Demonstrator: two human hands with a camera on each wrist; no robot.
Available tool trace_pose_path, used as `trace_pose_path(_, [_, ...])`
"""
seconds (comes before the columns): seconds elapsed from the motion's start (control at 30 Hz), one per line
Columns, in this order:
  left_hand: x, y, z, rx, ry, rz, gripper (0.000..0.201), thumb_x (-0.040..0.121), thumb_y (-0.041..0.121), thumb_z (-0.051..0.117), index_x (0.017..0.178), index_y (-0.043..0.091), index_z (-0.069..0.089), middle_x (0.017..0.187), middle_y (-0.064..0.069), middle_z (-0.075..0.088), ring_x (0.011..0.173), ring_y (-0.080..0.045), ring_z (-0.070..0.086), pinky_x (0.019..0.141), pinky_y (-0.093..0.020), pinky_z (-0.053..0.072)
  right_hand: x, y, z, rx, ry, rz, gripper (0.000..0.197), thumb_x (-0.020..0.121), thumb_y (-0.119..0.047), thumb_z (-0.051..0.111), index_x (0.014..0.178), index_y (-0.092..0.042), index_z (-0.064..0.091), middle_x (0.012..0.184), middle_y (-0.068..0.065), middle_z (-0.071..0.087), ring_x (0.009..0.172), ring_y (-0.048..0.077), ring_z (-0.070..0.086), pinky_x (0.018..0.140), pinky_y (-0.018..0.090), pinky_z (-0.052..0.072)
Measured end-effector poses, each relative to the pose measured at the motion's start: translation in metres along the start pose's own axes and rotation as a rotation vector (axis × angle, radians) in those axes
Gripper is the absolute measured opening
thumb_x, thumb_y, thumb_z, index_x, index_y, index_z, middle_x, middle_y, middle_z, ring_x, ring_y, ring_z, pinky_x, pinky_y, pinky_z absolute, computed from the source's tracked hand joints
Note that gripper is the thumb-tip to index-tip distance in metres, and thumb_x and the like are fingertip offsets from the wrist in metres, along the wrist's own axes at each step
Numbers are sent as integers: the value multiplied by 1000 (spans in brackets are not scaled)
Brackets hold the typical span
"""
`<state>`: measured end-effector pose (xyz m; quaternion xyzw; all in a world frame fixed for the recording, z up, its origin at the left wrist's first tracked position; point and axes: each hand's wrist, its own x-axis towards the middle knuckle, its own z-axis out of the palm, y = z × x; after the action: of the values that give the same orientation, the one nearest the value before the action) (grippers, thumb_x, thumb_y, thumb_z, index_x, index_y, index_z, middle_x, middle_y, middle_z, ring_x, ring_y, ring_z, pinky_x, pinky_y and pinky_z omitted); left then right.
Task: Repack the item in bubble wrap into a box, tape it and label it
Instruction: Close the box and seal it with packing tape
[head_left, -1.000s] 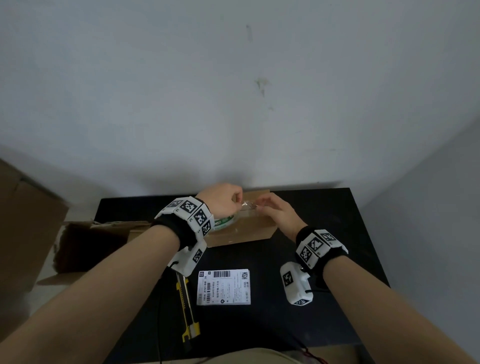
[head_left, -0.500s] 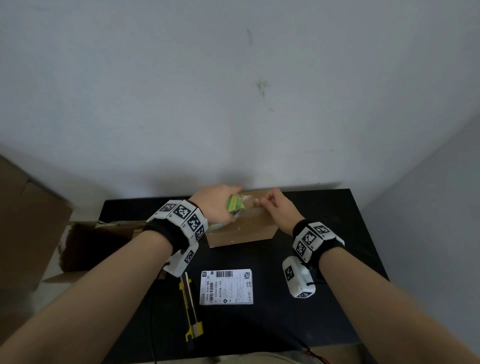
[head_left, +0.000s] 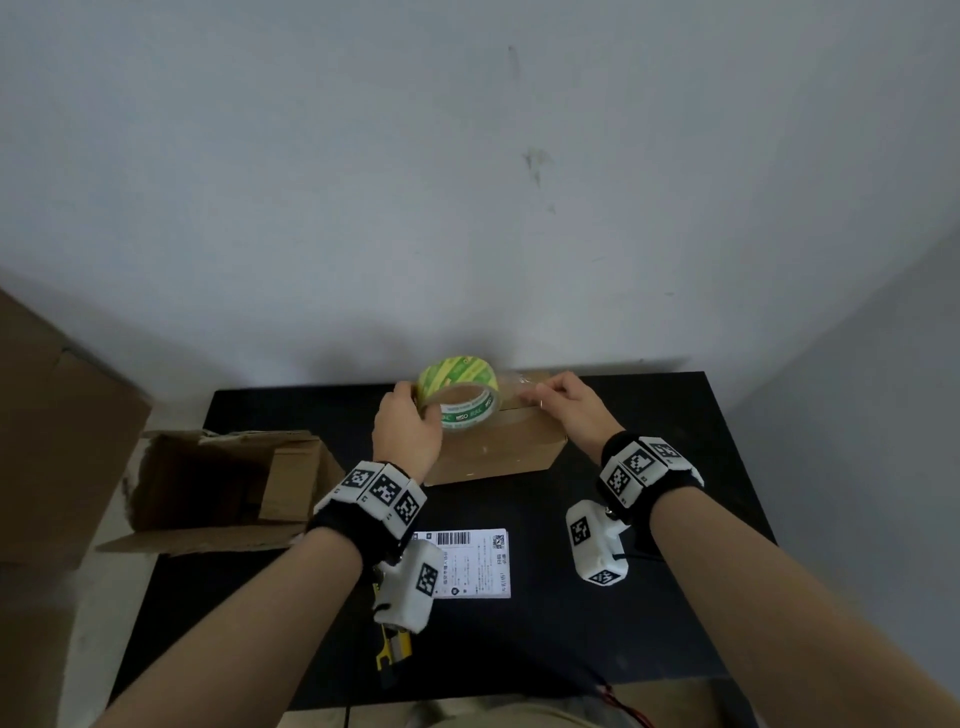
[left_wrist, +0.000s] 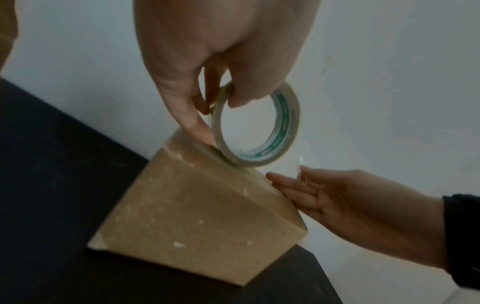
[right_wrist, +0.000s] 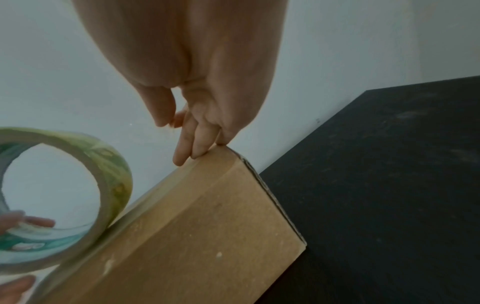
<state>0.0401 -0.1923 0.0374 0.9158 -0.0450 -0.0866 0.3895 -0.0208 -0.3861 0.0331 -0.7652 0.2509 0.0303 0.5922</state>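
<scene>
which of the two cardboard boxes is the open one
The torn box at the table's left edge: it lies on its side, flaps splayed. The small box under the hands is closed, with the tape roll on top.

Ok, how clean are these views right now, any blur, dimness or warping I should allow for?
Head view: dim, even light, sharp enough; wide-angle bends the wall line; soft shadow behind the box. Left wrist view: dark, grainy; tape roll and left hand slightly smeared. Right wrist view: roll badly blurred, right hand clearer, box edge readable.
</scene>
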Motion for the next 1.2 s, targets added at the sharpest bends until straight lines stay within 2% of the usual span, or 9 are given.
trace_pose_path(0.1, [-4, 0, 14, -101, 40, -40, 17, 92, 16, 51, 108, 11, 48, 102, -15, 62, 86, -31, 64, 76, -48, 55, 4, 5, -3, 58, 12, 33, 15, 92, -30, 55, 96, -15, 56, 111, 9, 62, 103, 21, 58, 91, 35, 48])
trace_pose_path(0.2, [-1, -2, 18, -59, 39, -63, 23, 93, 21, 51, 112, 9, 49, 104, -14, 63, 88, -30, 65, 77, -44, 54, 9, 10, -4, 105, 0, 73, 11, 92, -30, 55, 91, -19, 57, 113, 13, 63, 108, 26, 59, 99, 44, 46])
trace_pose_path(0.27, [4, -4, 19, 4, 16, -78, 27, 95, 25, 48, 113, 5, 53, 107, -16, 63, 92, -29, 64, 77, -39, 52, 11, 9, -6, 185, 4, 79, 13, 94, -25, 52, 91, -13, 57, 110, 14, 63, 107, 24, 61, 95, 34, 49])
trace_pose_path(0.4, [8, -2, 21, 112, -12, -67, 32, 95, 28, 47, 116, 5, 54, 109, -16, 61, 97, -29, 60, 73, -30, 43, 12, 6, -12, 222, -5, 64, 17, 97, -18, 48, 102, -2, 54, 91, 1, 60, 85, 8, 61, 70, 13, 50])
trace_pose_path(0.63, [10, 6, 21, 283, -77, -56, 34, 96, 30, 46, 121, 8, 48, 114, -17, 55, 98, -31, 58, 72, -32, 38, 17, 11, -23, 465, -80, 100, 18, 98, -11, 43, 108, 3, 49, 103, 16, 67, 96, 16, 67, 85, 22, 53])
trace_pose_path(0.77, [8, 6, 18, 285, -92, 22, 32, 96, 22, 43, 125, 9, 42, 111, -15, 57, 95, -30, 59, 73, -34, 40, 17, 15, -35, 554, -80, 134, 14, 100, -10, 39, 96, -2, 50, 100, 19, 68, 92, 21, 68, 77, 22, 54])
trace_pose_path(0.87, [8, 5, 18, 272, -92, 47, 32, 96, 20, 43, 125, 9, 40, 108, -16, 58, 93, -32, 59, 73, -36, 40, 18, 19, -41, 548, -62, 173, 16, 99, -11, 40, 90, -4, 52, 97, 20, 68, 85, 20, 70, 80, 26, 55])
trace_pose_path(1.1, [9, -2, 23, 214, -113, 22, 38, 93, 30, 46, 130, 19, 40, 106, -13, 55, 80, -27, 63, 78, -44, 52, 27, 24, -35, 384, -8, 258, 19, 98, -16, 45, 110, -2, 51, 82, 7, 60, 71, 16, 61, 66, 28, 53])
trace_pose_path(1.2, [7, 0, 22, 221, -111, 31, 37, 93, 32, 49, 127, 19, 42, 104, -10, 54, 82, -25, 62, 76, -40, 52, 30, 27, -29, 363, 19, 280, 23, 99, -16, 44, 114, -1, 49, 80, 6, 58, 68, 15, 58, 66, 28, 53])
